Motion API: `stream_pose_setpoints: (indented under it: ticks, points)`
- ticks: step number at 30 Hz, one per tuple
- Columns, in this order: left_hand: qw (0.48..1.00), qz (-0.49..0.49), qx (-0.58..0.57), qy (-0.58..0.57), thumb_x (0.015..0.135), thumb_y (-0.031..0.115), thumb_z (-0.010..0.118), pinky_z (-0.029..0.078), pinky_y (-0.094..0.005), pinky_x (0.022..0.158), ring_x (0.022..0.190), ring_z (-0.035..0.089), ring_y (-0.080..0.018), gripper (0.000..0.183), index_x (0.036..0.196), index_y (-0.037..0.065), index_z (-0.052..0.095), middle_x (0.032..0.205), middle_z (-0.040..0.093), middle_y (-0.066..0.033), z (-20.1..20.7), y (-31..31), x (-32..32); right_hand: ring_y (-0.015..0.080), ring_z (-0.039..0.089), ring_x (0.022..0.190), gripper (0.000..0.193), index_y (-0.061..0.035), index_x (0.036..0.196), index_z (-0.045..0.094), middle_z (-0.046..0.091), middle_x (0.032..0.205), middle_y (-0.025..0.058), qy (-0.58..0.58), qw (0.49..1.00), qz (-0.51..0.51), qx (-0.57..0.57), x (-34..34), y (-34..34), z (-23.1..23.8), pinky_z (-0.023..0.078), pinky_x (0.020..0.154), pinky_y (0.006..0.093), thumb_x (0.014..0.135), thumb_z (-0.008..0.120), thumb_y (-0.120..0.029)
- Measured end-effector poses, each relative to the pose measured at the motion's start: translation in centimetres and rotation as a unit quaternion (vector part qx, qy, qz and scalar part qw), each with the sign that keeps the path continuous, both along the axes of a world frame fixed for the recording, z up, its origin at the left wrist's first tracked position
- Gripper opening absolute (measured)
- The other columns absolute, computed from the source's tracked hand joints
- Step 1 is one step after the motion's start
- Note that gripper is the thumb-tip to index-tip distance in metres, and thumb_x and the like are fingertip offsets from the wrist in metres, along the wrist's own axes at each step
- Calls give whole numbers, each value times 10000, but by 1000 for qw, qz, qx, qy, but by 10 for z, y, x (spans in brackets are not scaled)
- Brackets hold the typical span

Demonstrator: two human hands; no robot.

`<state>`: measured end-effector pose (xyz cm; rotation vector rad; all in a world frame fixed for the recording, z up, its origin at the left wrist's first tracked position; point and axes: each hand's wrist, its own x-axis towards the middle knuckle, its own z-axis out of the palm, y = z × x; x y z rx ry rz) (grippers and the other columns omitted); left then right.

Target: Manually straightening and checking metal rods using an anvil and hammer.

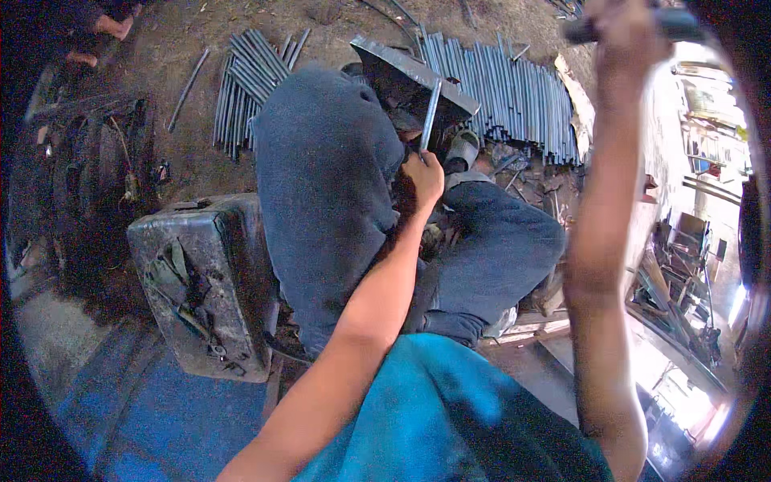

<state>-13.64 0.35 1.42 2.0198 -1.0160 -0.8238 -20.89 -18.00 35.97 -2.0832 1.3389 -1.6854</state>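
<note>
My left hand (423, 178) is closed around the near end of a grey metal rod (431, 114). The rod's far end lies against the top of a dark steel block (405, 71) that looks like an anvil or a piece of rail. High at the right, my right hand (625, 36) is raised and closed on a dark hammer (681, 25), blurred by motion. Part of the hammer is hidden behind the hand and cut off by the frame's upper edge. My knees are spread on both sides of the block.
Cut rods lie in a pile (510, 92) right of the block, and another pile (255, 76) sits on its left. A worn metal box (241, 265) with tools on it stands by my left leg. Scrap (679, 301) leans at the right. Another person's hand (116, 26) shows upper left.
</note>
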Motion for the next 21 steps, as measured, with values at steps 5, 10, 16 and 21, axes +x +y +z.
stream_pose_setpoints:
  ticks: [5, 10, 16, 21]
  points:
    - [998, 12, -15, 55, 860, 222, 480, 425, -532, 595, 618, 563, -474, 351, 723, -91, 562, 634, 565, -290, 6, 2, 7, 405, 634, 768, 300, 75, 797, 611, 621, 739, 275, 187, 835, -155, 493, -1, 112, -260, 477, 710, 464, 710, 611, -212]
    - [999, -31, -14, 16, 868, 280, 476, 382, -535, 736, 784, 519, -491, 413, 780, -113, 568, 770, 554, -355, 13, 6, 12, 387, 630, 805, 269, 52, 784, 613, 625, 767, 264, 53, 820, -155, 548, 15, 115, -274, 461, 719, 451, 686, 626, -198]
    - [997, -61, 18, 35, 843, 296, 498, 378, -555, 742, 735, 535, -507, 441, 700, -114, 578, 727, 569, -345, -5, 9, 13, 324, 640, 667, 288, 19, 798, 624, 631, 705, 218, -14, 825, -133, 549, -1, 115, -291, 487, 635, 424, 648, 714, -210]
    - [993, -18, 46, 108, 843, 354, 495, 398, -543, 764, 796, 551, -507, 505, 764, -135, 596, 773, 582, -351, -9, 10, 16, 138, 469, 403, 150, -38, 722, 550, 492, 532, 44, -248, 742, -22, 622, -8, 111, -280, 401, 404, 305, 724, 668, -131]
